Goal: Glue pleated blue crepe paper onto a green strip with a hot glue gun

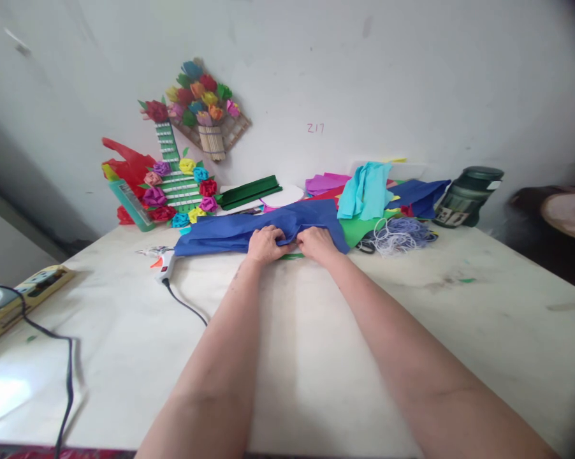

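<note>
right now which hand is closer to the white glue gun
Left. The left hand is on the blue sheet, to the right of the glue gun; the right hand is farther right, on the same sheet.

The left edge crops the power strip (35, 292).

One readable mark (315, 128).
We read "Z17", possibly "217", in reddish strokes on the wall (387, 70); the dark jar (465, 199) and green bottle (131, 205) carry markings we cannot make out.
</note>
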The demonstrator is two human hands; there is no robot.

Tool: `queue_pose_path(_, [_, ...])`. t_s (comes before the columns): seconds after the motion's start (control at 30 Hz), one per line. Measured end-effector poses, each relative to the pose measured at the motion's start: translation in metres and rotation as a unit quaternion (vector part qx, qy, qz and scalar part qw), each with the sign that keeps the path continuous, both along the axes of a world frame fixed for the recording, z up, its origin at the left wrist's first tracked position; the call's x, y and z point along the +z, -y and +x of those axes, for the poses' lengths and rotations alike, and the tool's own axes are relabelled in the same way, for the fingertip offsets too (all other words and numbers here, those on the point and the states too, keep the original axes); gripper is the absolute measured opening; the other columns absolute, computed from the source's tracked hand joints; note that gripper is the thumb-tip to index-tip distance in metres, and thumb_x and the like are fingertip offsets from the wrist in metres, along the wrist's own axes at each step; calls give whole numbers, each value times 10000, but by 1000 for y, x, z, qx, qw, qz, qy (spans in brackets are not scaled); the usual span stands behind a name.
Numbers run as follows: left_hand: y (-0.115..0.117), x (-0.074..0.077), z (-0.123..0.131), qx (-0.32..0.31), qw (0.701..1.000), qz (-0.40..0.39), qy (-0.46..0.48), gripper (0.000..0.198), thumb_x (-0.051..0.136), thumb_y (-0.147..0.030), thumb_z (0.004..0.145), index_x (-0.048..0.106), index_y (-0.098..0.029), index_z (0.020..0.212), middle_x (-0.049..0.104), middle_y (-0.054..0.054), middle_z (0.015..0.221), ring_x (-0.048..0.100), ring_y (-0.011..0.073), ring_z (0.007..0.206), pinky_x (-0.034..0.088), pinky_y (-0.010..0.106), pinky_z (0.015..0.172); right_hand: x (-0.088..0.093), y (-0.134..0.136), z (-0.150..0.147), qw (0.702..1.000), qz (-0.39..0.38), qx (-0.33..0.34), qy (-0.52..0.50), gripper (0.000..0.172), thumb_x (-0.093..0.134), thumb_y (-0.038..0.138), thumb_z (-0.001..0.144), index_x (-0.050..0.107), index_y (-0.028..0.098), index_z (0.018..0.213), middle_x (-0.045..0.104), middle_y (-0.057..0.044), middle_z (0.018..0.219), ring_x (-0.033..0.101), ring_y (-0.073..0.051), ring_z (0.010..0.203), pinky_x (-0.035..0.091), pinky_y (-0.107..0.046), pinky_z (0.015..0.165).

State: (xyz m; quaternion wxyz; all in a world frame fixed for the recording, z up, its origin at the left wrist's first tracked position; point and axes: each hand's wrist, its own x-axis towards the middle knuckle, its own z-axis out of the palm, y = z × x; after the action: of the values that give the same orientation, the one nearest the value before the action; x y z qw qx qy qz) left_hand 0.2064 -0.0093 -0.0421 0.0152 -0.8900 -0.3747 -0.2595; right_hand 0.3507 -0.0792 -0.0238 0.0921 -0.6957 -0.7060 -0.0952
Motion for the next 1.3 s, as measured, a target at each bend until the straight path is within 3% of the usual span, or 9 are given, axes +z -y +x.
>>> queue_pose_path(0.37, [1,-1,3,21,1000,20,1,294,546,-504,708,639,-227,728,640,9,817,589,188,831,350,315,709,17,6,-1,999,-10,24,19,231,498,229,758,712,244,846,694,-76,866,633,-226,824,444,-300,709])
queue_pose_path(0.5, [1,-1,3,27,1000,15,-6,249,597,-465,672,643,-230,742,639,9,827,588,191,839,354,317,719,23,8,-1,995,-78,67,3,189,582,236,684,716,291,805,700,-14,850,629,-202,830,441,-271,710])
queue_pose_path(0.63, [1,-1,4,29,999,11,-9,230,634,-426,640,645,-233,765,638,6,840,585,192,850,358,317,728,19,6,-3,988,-121,96,2,199,618,249,666,723,280,832,703,-18,834,632,-194,804,435,-245,680])
queue_pose_path(1.03, [0,-1,4,30,999,11,-8,206,631,-400,631,641,-236,756,640,6,833,585,198,838,355,321,720,10,1,-3,984,-125,121,-49,235,542,104,664,728,198,771,704,-37,773,629,-154,733,406,-198,627])
queue_pose_path(1.17, [0,-1,4,36,999,8,-8,195,629,-392,629,639,-237,747,646,10,838,586,197,839,353,319,726,6,-3,1,967,-166,158,-110,187,581,137,652,725,177,763,700,-17,733,615,-130,667,401,-179,580])
queue_pose_path(1.23, [0,-1,4,33,999,9,-3,209,625,-411,632,640,-236,744,646,10,831,586,196,834,351,317,722,5,-3,4,963,-171,150,-142,188,581,140,663,721,168,784,698,-10,728,603,-114,634,399,-170,565])
queue_pose_path(1.3, [0,-1,4,28,1000,10,4,231,608,-443,647,642,-234,739,646,9,823,586,193,825,349,314,717,5,-2,6,975,-125,118,-139,193,562,145,688,719,173,797,698,-13,744,604,-116,642,401,-176,577])
